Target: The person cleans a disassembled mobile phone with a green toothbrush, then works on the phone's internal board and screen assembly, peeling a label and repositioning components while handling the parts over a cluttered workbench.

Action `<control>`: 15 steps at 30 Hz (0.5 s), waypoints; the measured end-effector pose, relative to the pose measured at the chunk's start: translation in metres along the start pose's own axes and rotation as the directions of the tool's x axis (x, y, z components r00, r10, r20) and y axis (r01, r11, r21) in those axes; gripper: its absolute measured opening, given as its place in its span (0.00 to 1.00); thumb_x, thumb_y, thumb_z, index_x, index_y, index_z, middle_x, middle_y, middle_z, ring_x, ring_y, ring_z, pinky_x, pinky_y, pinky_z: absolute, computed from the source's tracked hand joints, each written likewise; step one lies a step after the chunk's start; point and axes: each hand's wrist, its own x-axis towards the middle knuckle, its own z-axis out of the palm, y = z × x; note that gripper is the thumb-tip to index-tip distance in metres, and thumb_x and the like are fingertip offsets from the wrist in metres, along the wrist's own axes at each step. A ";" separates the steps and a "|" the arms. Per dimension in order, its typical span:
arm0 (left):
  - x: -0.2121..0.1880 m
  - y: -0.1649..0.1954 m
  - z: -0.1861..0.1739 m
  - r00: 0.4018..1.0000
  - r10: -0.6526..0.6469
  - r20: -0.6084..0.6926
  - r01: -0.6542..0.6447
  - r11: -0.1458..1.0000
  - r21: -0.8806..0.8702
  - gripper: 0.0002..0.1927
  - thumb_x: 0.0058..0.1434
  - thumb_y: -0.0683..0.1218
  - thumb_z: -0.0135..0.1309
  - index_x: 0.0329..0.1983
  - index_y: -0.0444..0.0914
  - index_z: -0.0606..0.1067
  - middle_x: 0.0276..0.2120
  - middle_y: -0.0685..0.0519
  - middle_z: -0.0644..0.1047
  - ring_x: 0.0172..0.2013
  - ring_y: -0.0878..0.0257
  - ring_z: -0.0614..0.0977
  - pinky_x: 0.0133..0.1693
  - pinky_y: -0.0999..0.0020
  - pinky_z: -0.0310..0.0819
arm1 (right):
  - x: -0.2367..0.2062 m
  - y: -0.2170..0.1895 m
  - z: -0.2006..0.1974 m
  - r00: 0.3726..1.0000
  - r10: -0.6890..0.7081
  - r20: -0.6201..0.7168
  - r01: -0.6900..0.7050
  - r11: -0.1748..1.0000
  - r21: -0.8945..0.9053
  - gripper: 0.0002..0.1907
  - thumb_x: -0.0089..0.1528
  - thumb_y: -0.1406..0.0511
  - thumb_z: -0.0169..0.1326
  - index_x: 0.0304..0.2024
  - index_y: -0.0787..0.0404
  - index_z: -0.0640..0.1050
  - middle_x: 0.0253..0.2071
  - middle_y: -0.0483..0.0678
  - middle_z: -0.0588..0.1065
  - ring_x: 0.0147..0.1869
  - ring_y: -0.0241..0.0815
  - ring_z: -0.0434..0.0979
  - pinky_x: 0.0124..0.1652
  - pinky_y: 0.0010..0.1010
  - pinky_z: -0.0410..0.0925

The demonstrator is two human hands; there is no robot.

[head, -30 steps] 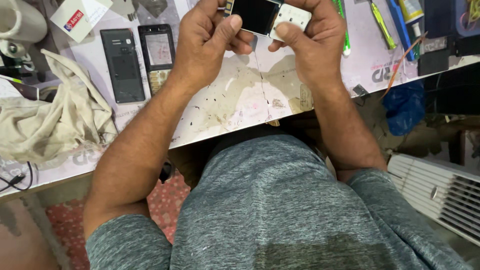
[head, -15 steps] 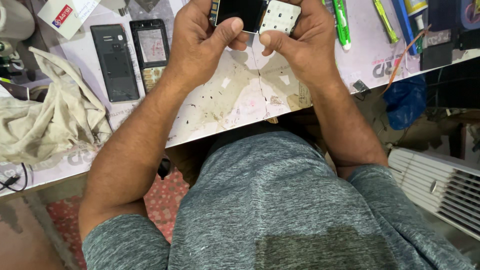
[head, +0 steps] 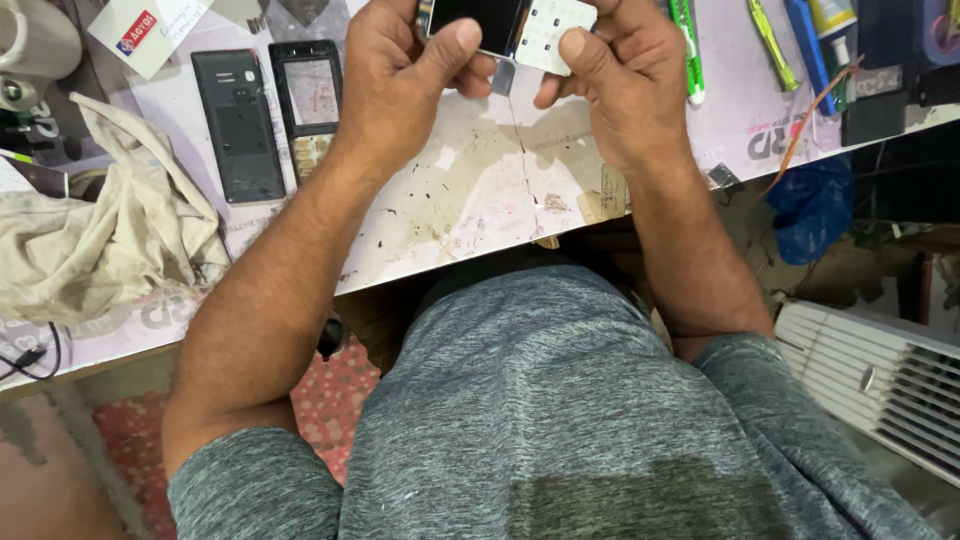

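Over the far edge of the worn white worktop (head: 500, 180), both my forearms reach forward from my grey-shirted lap, elbows low and wrists bent a little inward. My left hand (head: 400, 75) is curled, its thumb laid flat along the lower edge of the small bar-shaped phone with a black screen and a white keypad panel (head: 510, 22). My right hand (head: 620, 80) is curled the same way, its thumb pressed on the keypad end and its fingers wrapped behind. Both hands are clamped on the phone, close together but not touching each other.

The phone's long axis runs left to right across my view, screen end toward my left hand, keypad end toward my right, face turned up at me. It is held above the worktop, between the two hands, partly cut off by the top of the view.

Left of my left forearm lie a black phone back cover (head: 238, 125) and an opened phone frame (head: 308, 100), side by side, with a crumpled cream cloth (head: 100, 250) nearer me. A green pen (head: 686, 50) lies just beyond my right hand.
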 end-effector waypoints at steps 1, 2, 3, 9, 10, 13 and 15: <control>0.001 0.000 0.000 0.999 -0.044 -0.020 0.043 0.998 -0.056 0.17 0.76 0.52 0.56 0.52 0.31 0.73 0.40 0.44 0.83 0.37 0.61 0.88 0.40 0.67 0.88 | 0.000 0.000 0.001 0.998 -0.058 -0.023 0.057 0.997 -0.048 0.11 0.77 0.69 0.53 0.62 0.65 0.74 0.48 0.53 0.80 0.41 0.41 0.83 0.40 0.30 0.79; 0.001 0.001 0.000 0.995 -0.088 -0.039 0.083 0.990 -0.112 0.18 0.76 0.52 0.56 0.50 0.31 0.71 0.43 0.43 0.83 0.37 0.60 0.88 0.40 0.66 0.88 | 0.000 0.001 0.003 0.990 -0.134 -0.037 0.128 0.984 -0.125 0.11 0.77 0.70 0.54 0.62 0.64 0.74 0.48 0.53 0.80 0.41 0.42 0.83 0.40 0.31 0.80; 0.002 0.002 0.000 0.990 -0.132 -0.056 0.121 0.978 -0.169 0.19 0.75 0.53 0.56 0.49 0.31 0.69 0.46 0.41 0.83 0.38 0.59 0.88 0.40 0.64 0.89 | 0.001 0.001 0.005 0.977 -0.209 -0.051 0.194 0.960 -0.203 0.11 0.76 0.70 0.54 0.62 0.64 0.74 0.48 0.54 0.80 0.42 0.43 0.83 0.41 0.31 0.80; 0.000 0.008 0.005 0.990 -0.106 0.097 0.140 0.862 -0.488 0.22 0.74 0.48 0.55 0.63 0.33 0.64 0.46 0.41 0.80 0.41 0.55 0.87 0.46 0.58 0.90 | 0.005 -0.014 0.020 0.789 -0.519 0.329 0.566 0.405 -0.718 0.17 0.67 0.77 0.60 0.55 0.59 0.76 0.53 0.58 0.79 0.49 0.48 0.82 0.43 0.34 0.75; 0.001 0.008 0.004 0.992 -0.092 0.082 0.120 0.870 -0.479 0.22 0.74 0.47 0.55 0.63 0.31 0.65 0.47 0.41 0.80 0.41 0.55 0.88 0.46 0.59 0.90 | 0.006 -0.019 0.022 0.784 -0.500 0.367 0.584 0.397 -0.708 0.19 0.64 0.77 0.61 0.56 0.58 0.76 0.54 0.59 0.78 0.52 0.50 0.81 0.48 0.37 0.74; 0.002 0.010 0.002 0.998 -0.056 0.042 0.068 0.897 -0.437 0.20 0.74 0.43 0.56 0.63 0.29 0.67 0.48 0.42 0.81 0.42 0.55 0.88 0.45 0.60 0.90 | 0.004 -0.032 0.028 0.809 -0.454 0.373 0.575 0.478 -0.664 0.25 0.56 0.76 0.62 0.56 0.62 0.73 0.57 0.65 0.71 0.58 0.57 0.75 0.56 0.42 0.71; 0.003 0.009 0.002 0.999 -0.042 0.026 0.049 0.915 -0.400 0.19 0.73 0.42 0.56 0.62 0.29 0.68 0.47 0.43 0.81 0.43 0.55 0.88 0.46 0.60 0.90 | 0.005 -0.033 0.030 0.854 -0.421 0.306 0.518 0.633 -0.575 0.28 0.56 0.73 0.61 0.59 0.66 0.70 0.60 0.64 0.68 0.63 0.56 0.72 0.62 0.41 0.68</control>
